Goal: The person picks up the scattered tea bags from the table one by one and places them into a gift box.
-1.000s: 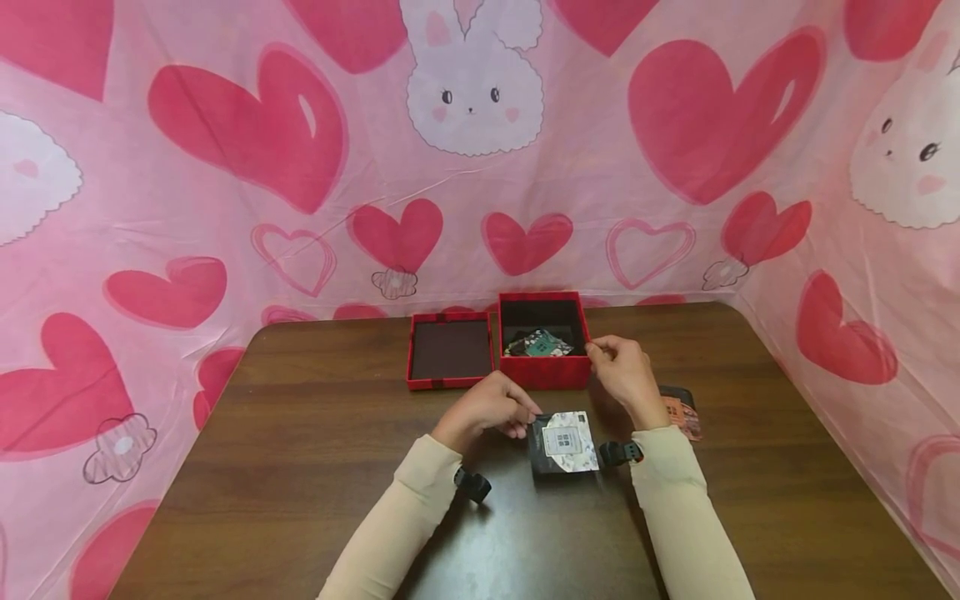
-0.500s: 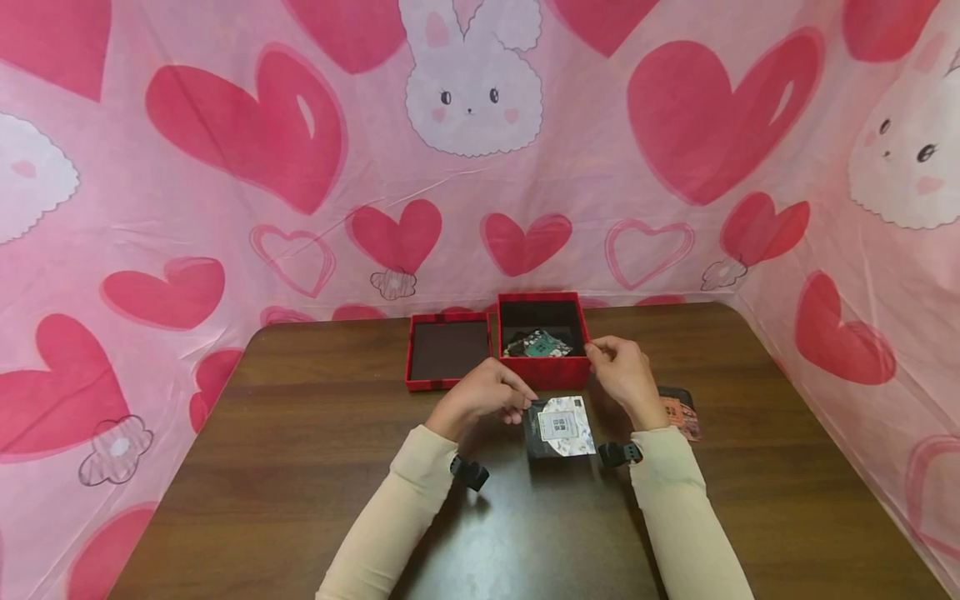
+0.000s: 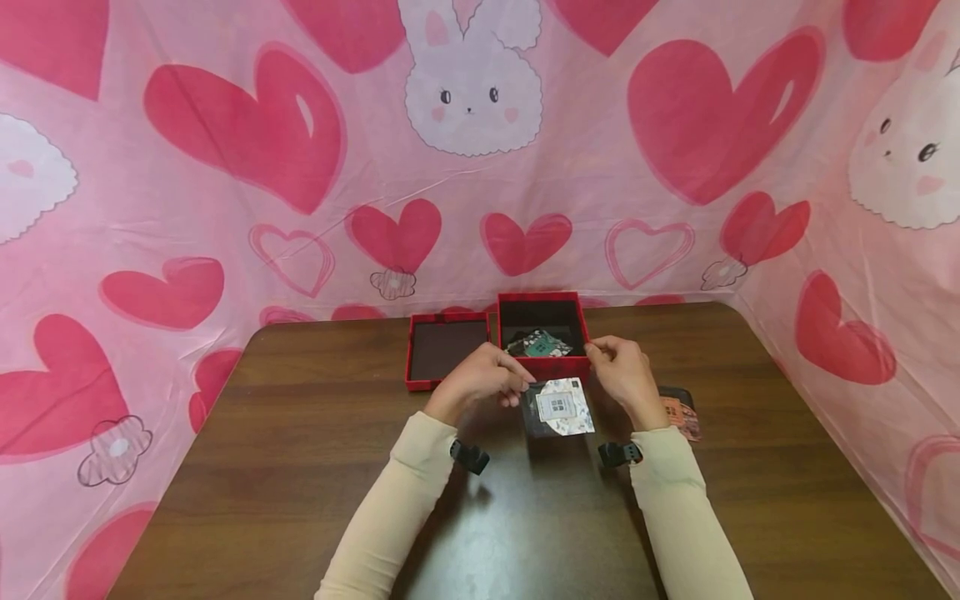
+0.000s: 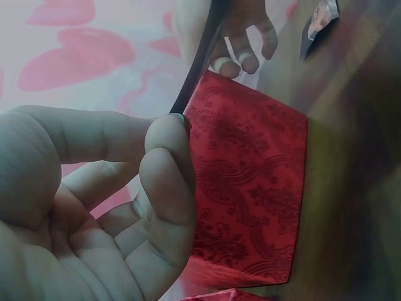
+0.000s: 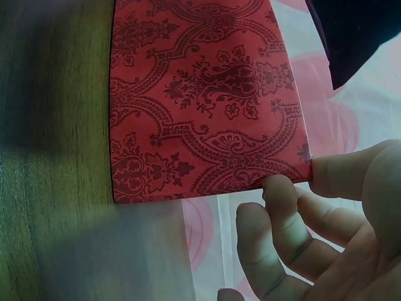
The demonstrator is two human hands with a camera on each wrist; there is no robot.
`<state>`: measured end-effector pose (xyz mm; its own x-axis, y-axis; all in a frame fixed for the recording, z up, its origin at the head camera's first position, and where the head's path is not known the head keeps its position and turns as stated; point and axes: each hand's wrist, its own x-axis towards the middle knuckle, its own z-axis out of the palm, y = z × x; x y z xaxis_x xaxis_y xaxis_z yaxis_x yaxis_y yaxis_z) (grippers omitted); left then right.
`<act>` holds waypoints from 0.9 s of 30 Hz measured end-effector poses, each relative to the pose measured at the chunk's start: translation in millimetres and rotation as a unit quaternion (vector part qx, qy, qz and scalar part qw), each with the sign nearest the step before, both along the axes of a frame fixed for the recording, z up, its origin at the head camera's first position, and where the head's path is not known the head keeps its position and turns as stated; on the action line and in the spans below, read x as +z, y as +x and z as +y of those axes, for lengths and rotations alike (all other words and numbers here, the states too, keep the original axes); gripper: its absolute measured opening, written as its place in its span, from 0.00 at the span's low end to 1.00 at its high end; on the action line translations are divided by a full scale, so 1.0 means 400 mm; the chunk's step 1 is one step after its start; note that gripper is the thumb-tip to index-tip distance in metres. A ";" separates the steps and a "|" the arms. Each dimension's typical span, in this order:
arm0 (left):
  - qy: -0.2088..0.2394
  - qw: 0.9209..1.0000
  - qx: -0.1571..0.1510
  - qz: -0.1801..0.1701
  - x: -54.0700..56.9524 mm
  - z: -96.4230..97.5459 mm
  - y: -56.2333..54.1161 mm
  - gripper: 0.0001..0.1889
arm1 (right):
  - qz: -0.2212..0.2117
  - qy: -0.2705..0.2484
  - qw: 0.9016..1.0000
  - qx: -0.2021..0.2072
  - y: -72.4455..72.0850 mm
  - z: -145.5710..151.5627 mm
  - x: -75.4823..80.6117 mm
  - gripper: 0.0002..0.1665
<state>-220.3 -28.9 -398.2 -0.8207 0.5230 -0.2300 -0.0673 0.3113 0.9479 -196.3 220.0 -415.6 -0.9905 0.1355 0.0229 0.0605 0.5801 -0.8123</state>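
Observation:
My left hand (image 3: 483,377) pinches the upper left corner of a flat black-and-white packet (image 3: 557,407) between thumb and fingertips. The packet hangs above the table, just in front of an open red box (image 3: 558,367); in the left wrist view the packet (image 4: 199,59) appears edge-on as a thin dark strip. Thumb and fingers of my right hand (image 3: 624,367) grip the box's front right corner at the rim. The right wrist view shows the box's patterned red wall (image 5: 207,100). Inside the box lie several small packets (image 3: 538,343), one with a green label.
A shallow red lid (image 3: 442,346) with a dark inside lies left of the box. Beside my right wrist lies a dark packet with an orange label (image 3: 678,417), partly hidden. Pink heart-patterned cloth (image 3: 322,183) hangs behind the brown table (image 3: 262,467).
My left hand has lifted the packet and carried it forward towards the box's front wall. The right hand stays on the box corner.

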 end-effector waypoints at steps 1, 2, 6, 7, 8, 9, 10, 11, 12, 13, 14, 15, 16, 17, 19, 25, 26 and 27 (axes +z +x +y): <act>-0.001 1.000 0.002 -0.001 0.003 -0.001 -0.001 0.08 | -0.002 -0.002 1.000 0.001 0.000 0.000 0.001 0.21; -0.004 1.000 0.003 -0.003 0.007 -0.002 -0.002 0.08 | -0.004 -0.003 1.000 0.001 0.000 -0.001 0.001 0.21; -0.011 1.000 0.011 -0.006 0.019 -0.007 -0.010 0.08 | -0.006 -0.003 1.000 0.002 0.001 -0.001 0.003 0.22; -0.011 1.000 0.014 -0.009 0.021 -0.008 -0.013 0.08 | -0.005 -0.002 1.000 0.003 0.001 -0.001 0.003 0.21; -0.009 1.000 0.016 -0.011 0.023 -0.009 -0.016 0.08 | -0.003 0.000 1.000 0.003 0.001 -0.001 0.003 0.21; -0.007 1.000 0.018 -0.011 0.024 -0.010 -0.019 0.08 | -0.001 0.001 1.000 0.003 0.001 -0.001 0.002 0.21; -0.005 1.000 0.021 -0.014 0.026 -0.011 -0.021 0.08 | 0.000 0.001 1.000 0.004 0.002 -0.001 0.002 0.21; -0.002 1.000 0.024 -0.017 0.027 -0.011 -0.024 0.07 | -0.001 0.002 1.000 0.004 0.002 -0.001 0.002 0.21; 0.000 0.999 0.026 -0.019 0.029 -0.011 -0.026 0.07 | -0.001 0.001 1.000 0.005 0.003 -0.001 0.002 0.21; 0.003 0.999 0.027 -0.022 0.031 -0.011 -0.029 0.07 | -0.002 0.002 1.000 0.004 0.003 -0.001 0.002 0.21; 0.004 0.999 0.028 -0.023 0.032 -0.010 -0.031 0.06 | -0.002 0.002 1.000 0.004 0.003 -0.001 0.002 0.21; 0.006 0.999 0.028 -0.024 0.033 -0.009 -0.033 0.06 | -0.003 0.002 1.000 0.003 0.003 -0.001 0.003 0.20; 0.005 0.999 0.029 -0.025 0.035 -0.008 -0.036 0.06 | -0.003 0.003 1.000 0.003 0.004 0.000 0.003 0.20; 0.005 0.999 0.028 -0.025 0.036 -0.007 -0.038 0.06 | -0.002 0.004 1.000 0.004 0.003 0.000 0.003 0.20; 0.003 0.999 0.029 -0.024 0.038 -0.005 -0.043 0.06 | 0.000 0.005 1.000 0.004 0.002 0.000 0.002 0.20; -0.005 0.999 0.033 -0.013 0.049 -0.004 -0.058 0.06 | -0.003 0.006 1.000 0.003 0.000 0.000 0.004 0.20; -0.005 0.999 0.036 -0.013 0.051 -0.005 -0.060 0.06 | -0.004 0.007 1.000 0.002 0.001 0.000 0.005 0.20; -0.006 0.999 0.039 -0.013 0.054 -0.006 -0.062 0.06 | -0.005 0.007 1.000 0.001 0.001 -0.001 0.005 0.20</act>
<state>-244.9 -31.2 -376.7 -0.8520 0.4557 -0.2578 -0.1167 0.3147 0.9420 -196.0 219.8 -413.5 -0.9909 0.1341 0.0155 0.0673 0.5908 -0.8040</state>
